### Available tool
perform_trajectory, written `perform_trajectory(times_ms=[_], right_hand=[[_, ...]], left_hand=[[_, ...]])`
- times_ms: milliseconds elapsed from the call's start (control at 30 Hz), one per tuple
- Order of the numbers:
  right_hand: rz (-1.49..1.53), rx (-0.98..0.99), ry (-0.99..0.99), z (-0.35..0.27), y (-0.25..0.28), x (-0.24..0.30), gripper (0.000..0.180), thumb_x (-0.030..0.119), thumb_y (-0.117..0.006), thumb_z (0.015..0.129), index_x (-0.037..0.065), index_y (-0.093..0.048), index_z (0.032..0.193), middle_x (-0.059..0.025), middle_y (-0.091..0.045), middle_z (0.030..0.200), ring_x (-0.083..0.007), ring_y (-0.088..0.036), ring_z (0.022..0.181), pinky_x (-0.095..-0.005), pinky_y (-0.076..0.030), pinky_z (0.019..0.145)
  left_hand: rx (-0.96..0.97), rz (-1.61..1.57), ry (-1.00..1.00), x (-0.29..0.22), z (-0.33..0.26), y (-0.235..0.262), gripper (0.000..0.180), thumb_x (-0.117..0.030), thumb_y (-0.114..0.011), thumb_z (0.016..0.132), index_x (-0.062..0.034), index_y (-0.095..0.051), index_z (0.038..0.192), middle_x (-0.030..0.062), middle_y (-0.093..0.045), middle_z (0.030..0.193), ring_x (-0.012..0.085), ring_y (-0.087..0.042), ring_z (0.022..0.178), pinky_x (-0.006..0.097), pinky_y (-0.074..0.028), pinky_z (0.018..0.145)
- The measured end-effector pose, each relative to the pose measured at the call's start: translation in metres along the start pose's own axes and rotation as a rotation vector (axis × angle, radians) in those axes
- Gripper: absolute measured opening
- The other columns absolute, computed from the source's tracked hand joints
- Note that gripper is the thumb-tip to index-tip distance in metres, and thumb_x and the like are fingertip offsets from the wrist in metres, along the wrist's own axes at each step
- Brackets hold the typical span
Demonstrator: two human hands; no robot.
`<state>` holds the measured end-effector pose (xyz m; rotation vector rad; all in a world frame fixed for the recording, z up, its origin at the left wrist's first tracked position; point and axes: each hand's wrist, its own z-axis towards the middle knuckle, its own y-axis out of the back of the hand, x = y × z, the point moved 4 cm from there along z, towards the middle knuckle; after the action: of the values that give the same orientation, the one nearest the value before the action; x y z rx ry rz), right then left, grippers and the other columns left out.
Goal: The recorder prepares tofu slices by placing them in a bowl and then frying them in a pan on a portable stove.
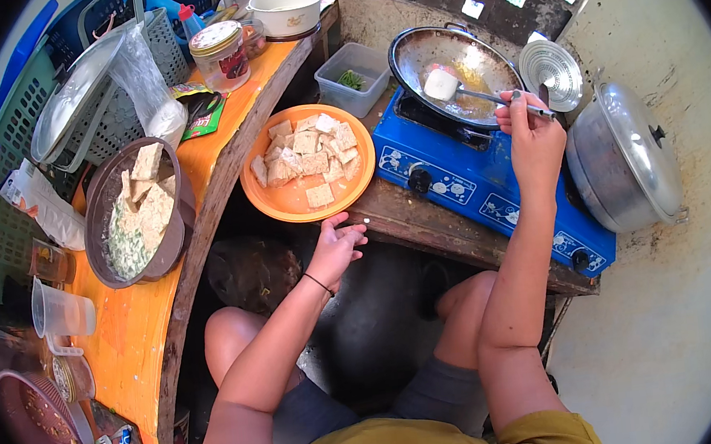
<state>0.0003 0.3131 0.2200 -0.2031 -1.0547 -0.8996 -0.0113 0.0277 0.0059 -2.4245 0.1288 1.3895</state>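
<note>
While the right hand (pixel 521 120) is gripping a ladle (pixel 480 97) whose head is sitting inside the wok (pixel 412 54) on the blue stove (pixel 454 174), the left hand (pixel 339 247) is hanging half-curled, holding nothing visible, just beside the orange plate (pixel 285 201) bearing pale cut pieces (pixel 311 164).

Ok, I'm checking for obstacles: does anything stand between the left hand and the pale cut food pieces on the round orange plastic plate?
Only the orange plate's near rim lies between the left hand and the food pieces; nothing else visible stands in the way.
</note>
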Motion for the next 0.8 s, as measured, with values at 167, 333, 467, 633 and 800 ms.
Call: perform_trajectory(times_ms=[167,333,467,633,800], right_hand=[[-0.123,0.029,-0.004,0.003,0.0,-0.009,0.029,0.021,-0.055,0.101,-0.003,-0.071,0.106,-0.0111,-0.072,0.078,-0.014,-0.071,0.079,-0.0267,-0.054,0.079],[-0.179,-0.012,0.135,0.009,0.0,-0.03,0.027,0.018,-0.055,0.103,-0.004,-0.069,0.109,-0.0083,-0.071,0.089,-0.0122,-0.067,0.082,-0.0266,-0.055,0.077],[-0.138,-0.153,0.098,0.009,0.002,-0.031,0.022,0.019,-0.06,0.099,0.004,-0.072,0.108,-0.0197,-0.073,0.1,-0.0276,-0.072,0.086,-0.0332,-0.055,0.08],[-0.237,-0.229,0.094,0.015,0.011,-0.061,0.022,0.019,-0.059,0.1,0.004,-0.072,0.109,-0.0173,-0.073,0.099,-0.0223,-0.072,0.081,-0.0325,-0.056,0.074],[-0.083,-0.202,-0.042,0.014,0.007,-0.067,0.029,0.022,-0.057,0.101,-0.003,-0.071,0.107,-0.014,-0.073,0.088,-0.0146,-0.07,0.076,-0.0285,-0.055,0.069]], left_hand=[[0.005,-0.01,-0.003,-0.002,-0.001,-0.001,0.056,-0.007,-0.056,0.091,-0.0028,-0.03,0.141,0.0138,-0.06,0.123,0.0167,-0.061,0.1,0.029,-0.051,0.079],[-0.013,0.015,0.001,-0.004,-0.003,-0.003,0.05,-0.005,-0.05,0.095,-0.0044,-0.032,0.141,0.0129,-0.062,0.122,0.0159,-0.06,0.097,0.028,-0.051,0.077],[-0.019,0.004,0.004,-0.002,-0.001,-0.001,0.05,-0.006,-0.05,0.095,-0.0043,-0.032,0.141,0.0127,-0.062,0.121,0.0158,-0.06,0.097,0.028,-0.051,0.076],[-0.01,0.01,-0.001,-0.001,0.0,-0.002,0.049,-0.007,-0.051,0.096,-0.0045,-0.032,0.141,0.0127,-0.062,0.12,0.0157,-0.061,0.096,0.028,-0.051,0.076],[-0.012,0.014,0.002,-0.001,-0.001,-0.002,0.049,-0.007,-0.051,0.096,-0.0047,-0.032,0.141,0.0129,-0.062,0.121,0.0159,-0.061,0.097,0.028,-0.051,0.076]])
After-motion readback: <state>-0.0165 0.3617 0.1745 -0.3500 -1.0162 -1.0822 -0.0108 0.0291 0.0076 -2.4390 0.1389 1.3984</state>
